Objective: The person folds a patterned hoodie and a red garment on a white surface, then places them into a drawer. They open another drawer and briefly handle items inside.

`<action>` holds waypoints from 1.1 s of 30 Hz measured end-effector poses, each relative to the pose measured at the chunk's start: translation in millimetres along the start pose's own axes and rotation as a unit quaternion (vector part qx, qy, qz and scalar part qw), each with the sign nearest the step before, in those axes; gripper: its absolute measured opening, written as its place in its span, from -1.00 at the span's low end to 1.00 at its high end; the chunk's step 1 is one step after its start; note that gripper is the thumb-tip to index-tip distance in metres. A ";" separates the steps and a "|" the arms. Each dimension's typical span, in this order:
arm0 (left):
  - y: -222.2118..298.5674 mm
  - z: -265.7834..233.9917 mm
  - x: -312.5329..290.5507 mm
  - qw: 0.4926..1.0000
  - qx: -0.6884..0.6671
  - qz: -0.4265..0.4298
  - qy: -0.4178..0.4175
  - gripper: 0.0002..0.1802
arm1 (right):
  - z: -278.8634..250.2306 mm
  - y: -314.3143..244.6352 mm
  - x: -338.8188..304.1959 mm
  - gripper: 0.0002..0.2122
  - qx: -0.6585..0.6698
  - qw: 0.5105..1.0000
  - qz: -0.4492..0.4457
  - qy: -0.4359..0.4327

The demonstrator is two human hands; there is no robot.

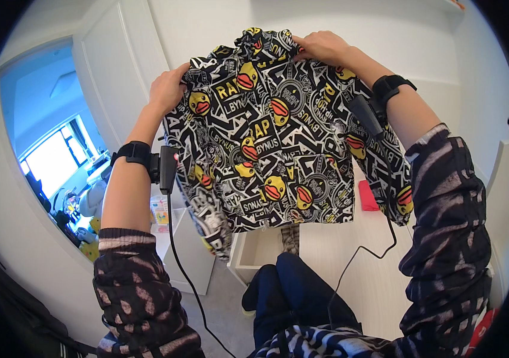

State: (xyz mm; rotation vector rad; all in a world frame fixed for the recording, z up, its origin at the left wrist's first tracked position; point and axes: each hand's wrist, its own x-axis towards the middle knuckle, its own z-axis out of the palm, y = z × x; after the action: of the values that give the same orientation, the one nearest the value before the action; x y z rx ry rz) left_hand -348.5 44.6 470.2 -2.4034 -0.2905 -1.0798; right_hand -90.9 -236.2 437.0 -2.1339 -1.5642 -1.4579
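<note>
While left hand (168, 89) and right hand (324, 48) are pinching its upper edge, the top (272, 161) is hanging already spread, still unfolded

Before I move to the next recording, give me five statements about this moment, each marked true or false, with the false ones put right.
1. The left hand grips the garment. True.
2. The right hand is off the garment. False: it grips the garment too.
3. The garment is plain white. False: it has a black, white and yellow pattern, with some orange-red.
4. A window shows toward the picture's left side. True.
5. Each forearm wears a black strap. True.
</note>
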 end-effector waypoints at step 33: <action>-59.9 6.2 27.4 0.899 -0.325 -0.160 -0.244 -0.81 | 10.7 -3.6 7.3 -0.75 -0.025 0.996 0.038 0.072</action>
State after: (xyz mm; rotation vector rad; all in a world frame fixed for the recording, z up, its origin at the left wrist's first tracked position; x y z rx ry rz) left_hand -349.0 99.1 507.7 -3.3232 -0.5842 -0.7487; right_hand -87.1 -223.4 435.2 -2.0404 -1.3957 -1.6022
